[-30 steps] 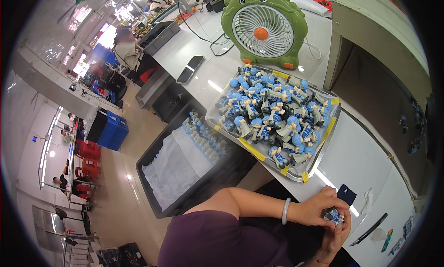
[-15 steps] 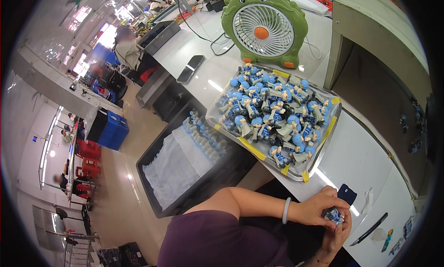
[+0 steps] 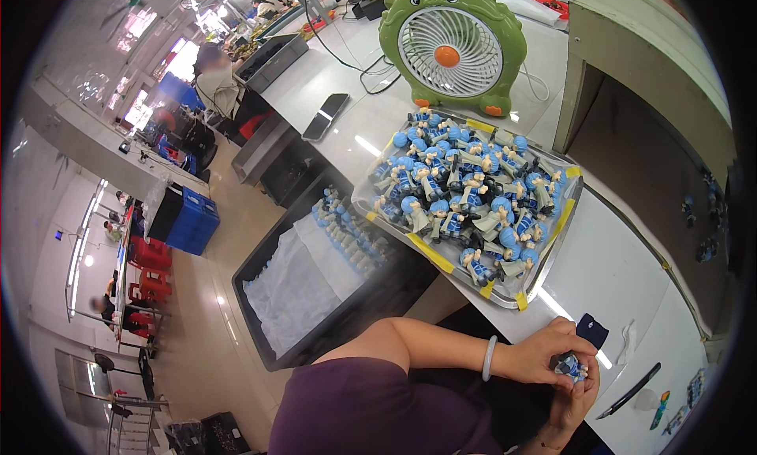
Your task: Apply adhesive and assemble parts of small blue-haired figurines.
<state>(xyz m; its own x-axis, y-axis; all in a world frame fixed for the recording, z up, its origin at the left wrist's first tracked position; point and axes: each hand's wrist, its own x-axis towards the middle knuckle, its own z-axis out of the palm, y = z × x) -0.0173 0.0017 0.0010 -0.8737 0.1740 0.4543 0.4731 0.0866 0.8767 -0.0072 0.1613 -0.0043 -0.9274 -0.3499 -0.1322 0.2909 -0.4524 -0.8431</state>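
Near the table's front edge, a small blue, white and black figurine [image 3: 569,367] is held between my two hands. My left hand [image 3: 540,354], with a pale bangle on its wrist, closes its thumb and fingers round the figurine from the left. From below, my right hand [image 3: 573,408] grips the same figurine, its fingers bent and partly covering it. Beyond the hands stands a metal tray [image 3: 544,291] edged with yellow tape. Heaped in it are many blue-haired figurines [image 3: 465,195] with grey capes.
A green fan [image 3: 449,57] stands behind the tray, a phone [image 3: 326,117] to its left. At lower left, a black crate [image 3: 272,348] holds white sheeting and rows of figurines. A dark slim tool [image 3: 631,390] and a dark blue flat piece [image 3: 591,331] lie at right.
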